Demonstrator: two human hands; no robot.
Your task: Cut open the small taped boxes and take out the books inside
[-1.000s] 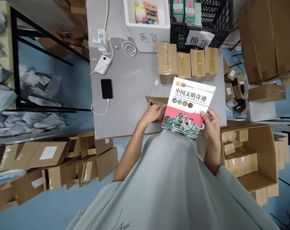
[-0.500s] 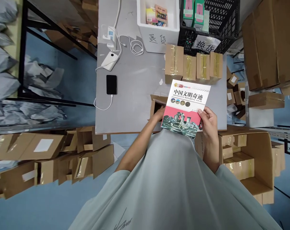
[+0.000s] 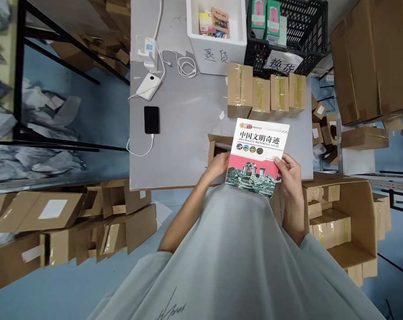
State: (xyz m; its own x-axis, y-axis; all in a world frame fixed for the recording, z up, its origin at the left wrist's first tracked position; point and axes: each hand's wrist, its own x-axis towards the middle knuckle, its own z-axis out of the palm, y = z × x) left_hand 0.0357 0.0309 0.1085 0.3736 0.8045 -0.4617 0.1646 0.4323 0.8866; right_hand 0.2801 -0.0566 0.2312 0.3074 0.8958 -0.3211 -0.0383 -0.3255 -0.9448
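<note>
A book [image 3: 257, 142] with a white and red cover, Chinese lettering and a picture of stone ruins is held up over the front of the table. My right hand [image 3: 290, 174] grips its right edge, thumb on the cover and fingers behind. My left hand [image 3: 218, 166] is at the book's lower left edge, by an open cardboard box [image 3: 213, 149]. The book hides the left fingertips, so whether they touch it is unclear. It also covers much of that box.
On the grey table [image 3: 184, 155] lie a black phone [image 3: 152, 120], a white power bank [image 3: 150, 86] and cables. Several taped boxes [image 3: 240, 89] line up before a white bin [image 3: 217, 55] and a black crate [image 3: 288, 40]. A large carton [image 3: 357, 218] of small boxes stands right.
The left hand has shifted slightly right, from over the small box's opening to the book's edge. The book is a little lower and straighter, still in the right hand. The view has shifted slightly.
</note>
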